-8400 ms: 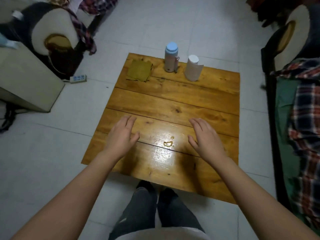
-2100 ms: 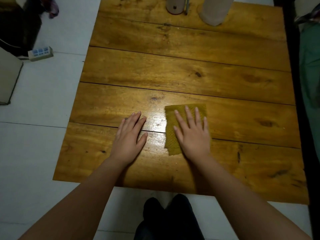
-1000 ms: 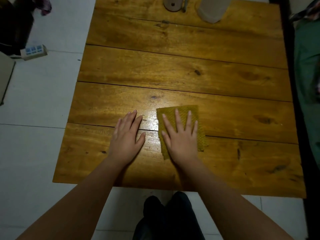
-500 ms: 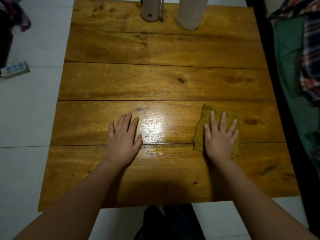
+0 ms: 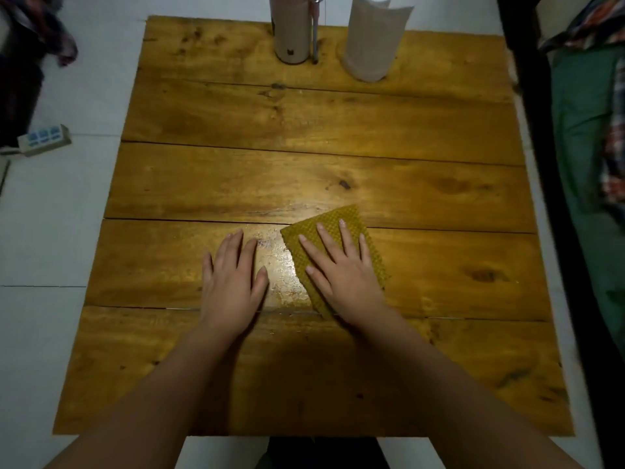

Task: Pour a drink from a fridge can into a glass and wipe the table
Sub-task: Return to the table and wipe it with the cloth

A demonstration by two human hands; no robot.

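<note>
Mustard-yellow, waffle-textured cloth (image 5: 341,253) lies flat on the wooden table (image 5: 304,170), directly under the right hand (image 5: 341,269). That hand presses it with straight, spread fingers; nothing is gripped. The left hand (image 5: 231,282) rests palm-down on bare wood just beside the cloth, fingers extended and holding nothing. Between the two hands a glossy, streaked wet patch (image 5: 284,269) is visible. The step in hand appears to be wiping. Recommended practice: keep the palm flat, apply even pressure, and overlap strokes across the wet patch until the sheen is gone. Well beyond the fingertips, at the table's far edge, stand a bottle (image 5: 292,32) and a paper roll (image 5: 373,38); keep strokes short of them.
</note>
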